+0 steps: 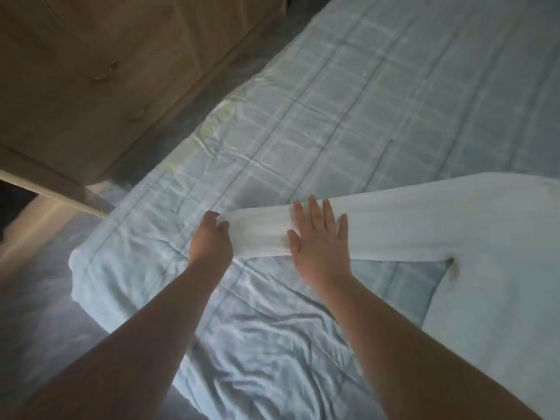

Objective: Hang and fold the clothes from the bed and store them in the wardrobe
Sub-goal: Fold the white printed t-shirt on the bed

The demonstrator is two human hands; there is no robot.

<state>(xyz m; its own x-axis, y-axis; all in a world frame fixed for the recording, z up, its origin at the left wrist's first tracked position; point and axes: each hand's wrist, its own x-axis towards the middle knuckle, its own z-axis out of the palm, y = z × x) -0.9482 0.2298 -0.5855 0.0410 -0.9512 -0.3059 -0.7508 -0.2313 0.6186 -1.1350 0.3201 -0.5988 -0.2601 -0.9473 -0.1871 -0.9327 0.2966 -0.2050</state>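
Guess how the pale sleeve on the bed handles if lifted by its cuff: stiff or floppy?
Probably floppy: the sleeve lies flat and creased under the flat right hand. Likely light, since the left hand just pinches its end. It may drag on the wrinkled bedcover.

Left hand (210, 237) pinches sleeve (260, 230); right hand (318, 237) flat on it.

Dim, cool light; a soft grey shadow on the pale blue checked quilted bedspread (333, 101) just beyond the fingertips of the left hand (210, 241); fingers of the right hand (318, 242) motion-blurred; frame edges bowed and darker.
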